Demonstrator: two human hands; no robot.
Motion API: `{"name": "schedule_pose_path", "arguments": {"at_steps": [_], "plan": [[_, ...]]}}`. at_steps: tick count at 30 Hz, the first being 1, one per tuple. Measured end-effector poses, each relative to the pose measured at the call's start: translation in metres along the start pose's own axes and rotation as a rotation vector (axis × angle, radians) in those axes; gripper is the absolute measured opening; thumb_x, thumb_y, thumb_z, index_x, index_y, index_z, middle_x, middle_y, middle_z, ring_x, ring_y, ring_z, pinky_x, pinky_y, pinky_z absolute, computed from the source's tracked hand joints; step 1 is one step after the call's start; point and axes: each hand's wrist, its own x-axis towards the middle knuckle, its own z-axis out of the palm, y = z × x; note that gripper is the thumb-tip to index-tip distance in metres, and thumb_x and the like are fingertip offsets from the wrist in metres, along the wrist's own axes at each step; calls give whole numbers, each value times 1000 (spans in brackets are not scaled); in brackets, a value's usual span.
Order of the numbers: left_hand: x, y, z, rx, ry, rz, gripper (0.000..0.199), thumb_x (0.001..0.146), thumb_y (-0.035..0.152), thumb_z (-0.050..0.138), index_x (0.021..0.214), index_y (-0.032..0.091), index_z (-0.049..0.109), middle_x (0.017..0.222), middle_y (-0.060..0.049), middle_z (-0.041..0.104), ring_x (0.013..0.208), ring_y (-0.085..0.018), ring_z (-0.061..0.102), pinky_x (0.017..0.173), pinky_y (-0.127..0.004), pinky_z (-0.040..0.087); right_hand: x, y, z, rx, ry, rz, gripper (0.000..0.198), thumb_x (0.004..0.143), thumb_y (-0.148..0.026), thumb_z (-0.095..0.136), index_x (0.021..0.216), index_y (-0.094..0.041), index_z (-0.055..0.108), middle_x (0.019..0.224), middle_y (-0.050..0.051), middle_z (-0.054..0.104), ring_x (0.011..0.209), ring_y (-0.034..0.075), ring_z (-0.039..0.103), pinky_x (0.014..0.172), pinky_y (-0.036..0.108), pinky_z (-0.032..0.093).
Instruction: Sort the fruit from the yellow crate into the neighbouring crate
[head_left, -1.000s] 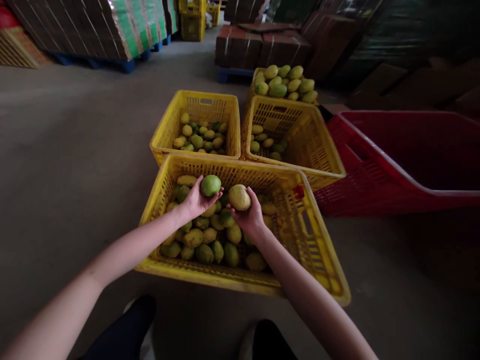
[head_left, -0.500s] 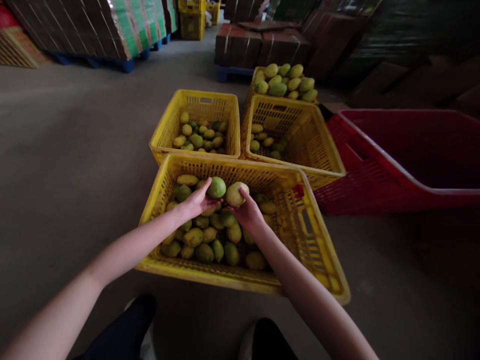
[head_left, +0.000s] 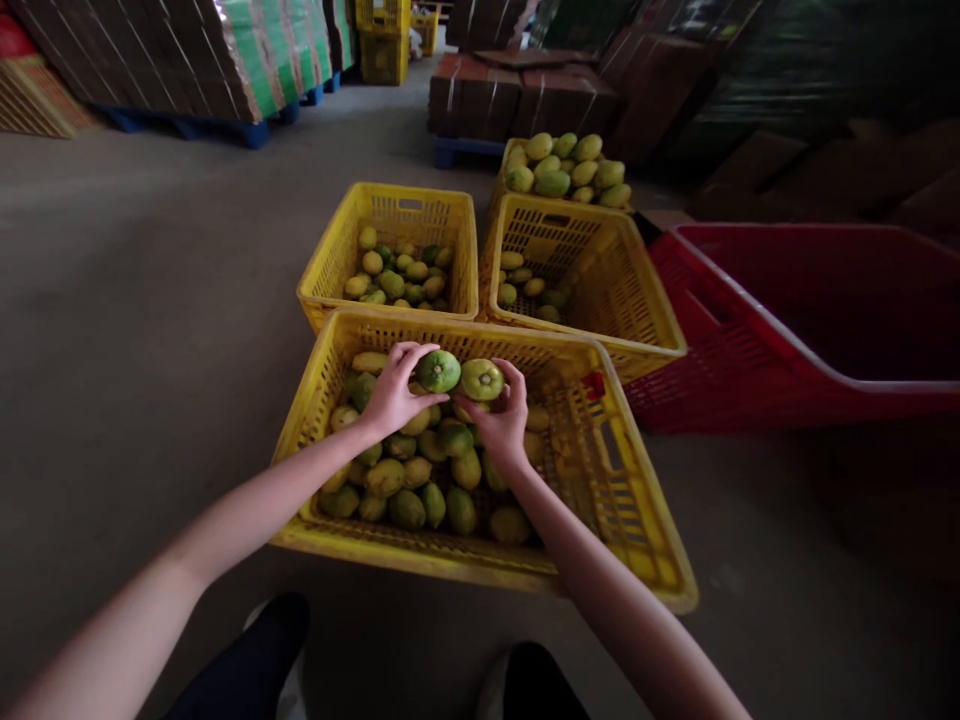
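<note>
Left hand (head_left: 394,393): grips one green fruit (head_left: 439,371) — right hand (head_left: 507,420): grips one yellow-green fruit (head_left: 482,380) — both near far edge of front crate (head_left: 450,567).

No text, label or number can be read.

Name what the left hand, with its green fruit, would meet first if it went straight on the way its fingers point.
Probably the yellow-green fruit in the right hand: it sits just beyond the green fruit that the left hand holds, though one view leaves depth uncertain.
</note>
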Motion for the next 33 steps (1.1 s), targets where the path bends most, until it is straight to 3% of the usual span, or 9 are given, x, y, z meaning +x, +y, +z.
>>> {"name": "schedule_pose_path", "arguments": {"at_steps": [3, 7, 10, 15, 20, 24, 28, 31, 33], "plan": [[3, 0, -1, -120, -14, -93, 66, 65, 34, 91, 124, 23, 62, 120, -10, 56, 117, -28, 58, 104, -44, 48, 0, -8, 1, 104, 40, 58, 69, 58, -28, 87, 117, -29, 53, 121, 3, 58, 108, 23, 60, 95, 38, 51], [11, 3, -5, -533, -38, -377, 68, 61, 35, 92, 120, 22, 60, 127, -11, 59, 112, -27, 62, 97, -41, 52, 4, -20, -1, 263, 25, 209, 66, 52, -25, 91, 105, -29, 52, 107, -1, 63, 97, 20, 64, 86, 34, 54], [16, 7, -10, -811, -17, -568, 58, 64, 30, 89, 113, 21, 59, 120, -8, 65, 113, -25, 62, 99, -40, 51, 8, -27, -5, 409, -30, 315, 55, 54, -26, 90, 99, -28, 59, 102, -3, 68, 93, 19, 65, 86, 33, 54], [20, 9, -17, -1089, -18, -746, 39, 67, 20, 81, 104, 20, 66, 107, -3, 68, 98, -18, 65, 82, -29, 56, 13, -34, -11, 608, -132, 460, 49, 56, -27, 86, 102, -27, 70, 98, -1, 74, 90, 20, 67, 86, 33, 53], [20, 6, -19, -1153, 3, -812, 30, 79, 17, 67, 108, 21, 68, 107, -4, 71, 98, -17, 67, 88, -30, 55, 16, -31, -17, 700, -151, 542, 39, 55, -24, 83, 91, -28, 71, 90, -3, 75, 83, 18, 68, 81, 32, 55], [21, 9, -19, -1084, -10, -887, 29, 90, 28, 55, 115, 22, 67, 112, -6, 72, 109, -22, 65, 95, -36, 55, 16, -32, -15, 667, -189, 591, 30, 61, -35, 79, 89, -27, 70, 92, 1, 75, 87, 22, 70, 81, 37, 58], [21, 17, -14, -1077, -129, -864, 44, 93, 46, 51, 126, 19, 64, 119, -10, 70, 116, -27, 64, 95, -43, 57, 12, -34, -9, 612, -233, 611, 36, 58, -44, 84, 84, -24, 68, 89, 6, 75, 96, 30, 71, 75, 43, 61], [19, 16, -8, -1108, -113, -873, 49, 94, 52, 50, 133, 23, 59, 125, -8, 68, 112, -25, 65, 92, -41, 59, 11, -30, -6, 614, -253, 634, 43, 56, -44, 88, 87, -23, 67, 86, 6, 74, 97, 32, 71, 71, 44, 62], [17, 12, -4, -1090, -94, -968, 51, 95, 57, 47, 132, 23, 57, 122, -8, 68, 107, -24, 67, 87, -39, 60, 12, -24, -6, 633, -249, 666, 45, 56, -44, 88, 90, -23, 67, 84, 5, 74, 92, 31, 73, 67, 43, 62]]}}
